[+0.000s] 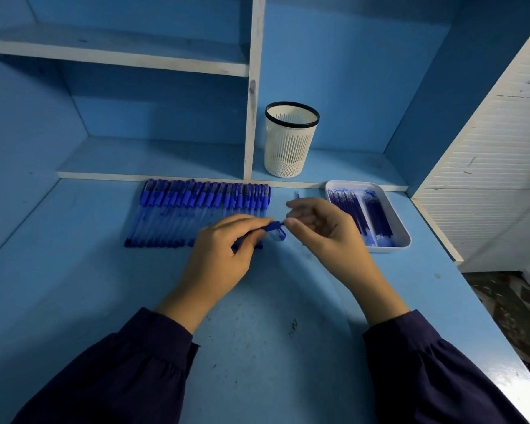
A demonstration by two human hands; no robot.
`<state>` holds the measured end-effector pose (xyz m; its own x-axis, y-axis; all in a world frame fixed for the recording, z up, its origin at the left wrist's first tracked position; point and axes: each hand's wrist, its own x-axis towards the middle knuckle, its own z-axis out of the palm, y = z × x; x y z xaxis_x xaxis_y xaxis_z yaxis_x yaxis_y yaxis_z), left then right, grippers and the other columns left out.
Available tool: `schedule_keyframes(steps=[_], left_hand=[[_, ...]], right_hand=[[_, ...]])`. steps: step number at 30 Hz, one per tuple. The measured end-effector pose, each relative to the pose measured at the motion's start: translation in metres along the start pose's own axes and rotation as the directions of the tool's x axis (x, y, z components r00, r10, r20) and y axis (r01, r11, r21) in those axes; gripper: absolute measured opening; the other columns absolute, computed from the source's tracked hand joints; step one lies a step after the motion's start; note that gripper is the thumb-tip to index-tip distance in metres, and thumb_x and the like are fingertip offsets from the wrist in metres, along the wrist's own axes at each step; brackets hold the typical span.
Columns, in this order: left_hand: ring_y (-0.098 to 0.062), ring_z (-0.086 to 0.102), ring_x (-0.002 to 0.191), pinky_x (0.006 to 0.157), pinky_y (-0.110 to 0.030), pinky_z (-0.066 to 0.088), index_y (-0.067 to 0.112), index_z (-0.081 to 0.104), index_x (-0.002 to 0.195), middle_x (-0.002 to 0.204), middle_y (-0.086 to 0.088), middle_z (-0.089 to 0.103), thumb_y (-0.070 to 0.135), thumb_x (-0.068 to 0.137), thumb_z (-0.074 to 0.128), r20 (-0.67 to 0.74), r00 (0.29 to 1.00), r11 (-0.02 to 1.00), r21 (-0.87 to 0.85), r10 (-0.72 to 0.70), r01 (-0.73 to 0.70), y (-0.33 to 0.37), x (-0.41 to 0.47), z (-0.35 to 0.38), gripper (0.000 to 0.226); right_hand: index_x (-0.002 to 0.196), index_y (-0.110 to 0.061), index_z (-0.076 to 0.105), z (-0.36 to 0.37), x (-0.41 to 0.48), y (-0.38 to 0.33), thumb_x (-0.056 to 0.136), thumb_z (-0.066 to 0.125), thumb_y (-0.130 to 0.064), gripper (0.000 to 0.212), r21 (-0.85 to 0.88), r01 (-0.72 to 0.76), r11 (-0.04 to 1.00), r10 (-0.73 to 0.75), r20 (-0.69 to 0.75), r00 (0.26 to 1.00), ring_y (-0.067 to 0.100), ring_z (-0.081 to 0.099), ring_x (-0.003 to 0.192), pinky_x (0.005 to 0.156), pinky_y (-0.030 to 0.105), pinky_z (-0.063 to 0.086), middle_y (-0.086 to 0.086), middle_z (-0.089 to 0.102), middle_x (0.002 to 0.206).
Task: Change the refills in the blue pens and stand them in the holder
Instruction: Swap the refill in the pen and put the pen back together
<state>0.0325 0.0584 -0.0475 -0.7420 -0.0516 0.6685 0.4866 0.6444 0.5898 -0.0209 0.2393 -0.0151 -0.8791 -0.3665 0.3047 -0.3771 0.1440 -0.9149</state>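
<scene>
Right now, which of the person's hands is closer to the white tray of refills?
Right. The right hand is just left of the tray, almost at its edge. The left hand is farther left, gripping a pen in front of the row of pens.

Left hand (224, 255) lies palm-down, fingers and thumb curled round a blue pen (273, 227); right hand (318, 228) faces it, fingers loosely curled, thumb tip beside the pen's end
</scene>
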Motion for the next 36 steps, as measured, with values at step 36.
schedule_keyframes(steps=[36], left_hand=[[-0.004, 0.066, 0.087, 0.075, -0.018, 0.054, 0.012, 0.073, 0.113, 0.1, 0.004, 0.073, 0.01, 0.091, 0.068, 0.003, 1.0, 1.0, -0.028, -0.005, 0.005, -0.0019, -0.001, -0.0004, 0.023]], right_hand=[[0.103, -0.002, 0.061, -0.0053, -0.0026, -0.002, 0.089, 0.061, 0.006, 0.017, 0.077, -0.056, 0.995, 0.049, 0.1, 0.994, 0.01, 0.063, 0.075, 0.071, 0.018, 0.048, 0.005, 0.065, 0.085]])
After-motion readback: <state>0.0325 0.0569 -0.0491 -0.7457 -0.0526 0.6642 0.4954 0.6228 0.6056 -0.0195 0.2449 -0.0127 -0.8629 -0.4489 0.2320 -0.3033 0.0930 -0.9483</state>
